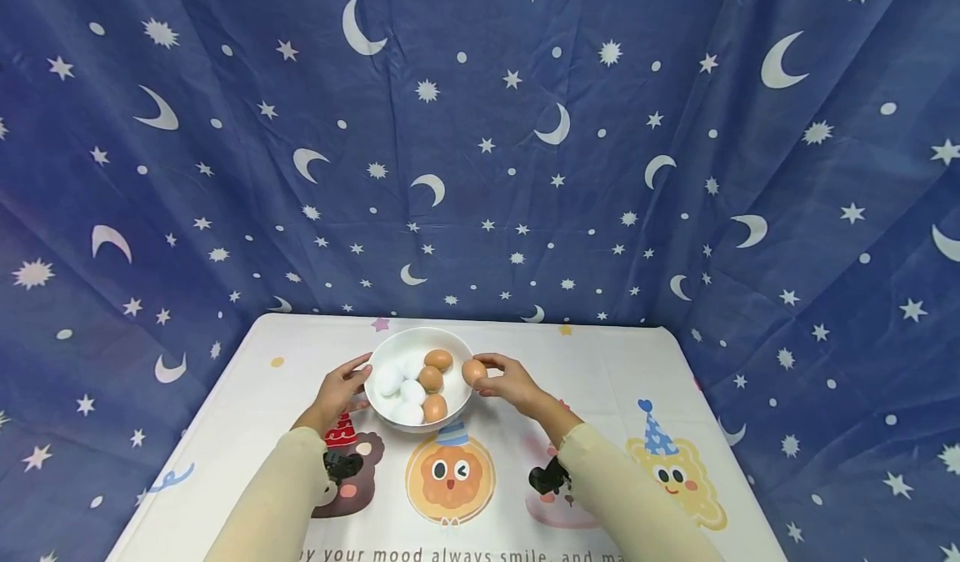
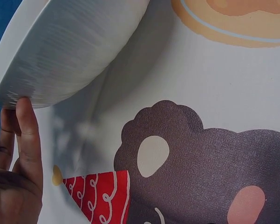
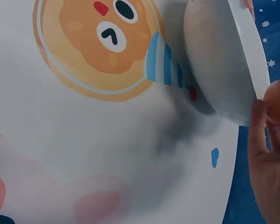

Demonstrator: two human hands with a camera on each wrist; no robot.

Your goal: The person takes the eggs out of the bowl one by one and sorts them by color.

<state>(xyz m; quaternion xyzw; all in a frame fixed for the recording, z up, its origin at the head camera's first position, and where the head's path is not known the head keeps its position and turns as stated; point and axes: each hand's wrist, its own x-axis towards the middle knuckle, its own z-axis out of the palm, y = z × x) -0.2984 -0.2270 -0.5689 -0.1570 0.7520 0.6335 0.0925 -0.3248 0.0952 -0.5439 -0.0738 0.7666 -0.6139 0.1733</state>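
A dark blue curtain (image 1: pixel 480 212) with moons and stars hangs behind the bench (image 1: pixel 607 370), whose white top carries printed cartoon figures. At the middle of the far part of this bench is the white bowl (image 1: pixel 456 395). Whether its base rests fully on the top, I cannot tell. To do this step well, in my judgement, the bowl should be held level and quiet, because a tilt can make its contents roll and knock together.

The left hand (image 1: pixel 337 393) is at the left side of the bowl, with thumb and fingers moderately apart and their tips against the wall near the rim; it seems to hold the bowl steady. The right hand (image 1: pixel 517 381) is at the right side, its fingers bent and closed only as far as one egg allows. It pinches a brown egg (image 1: pixel 473 371) just at the right rim, and the right wrist view shows a fingertip beside the rim also. A light, even pinch seems best here, with the shell clear of the hard rim.

Inside the bowl, white eggs (image 1: pixel 389 379) lie toward the left and three brown eggs (image 1: pixel 434 408) lie beside them, toward the right.
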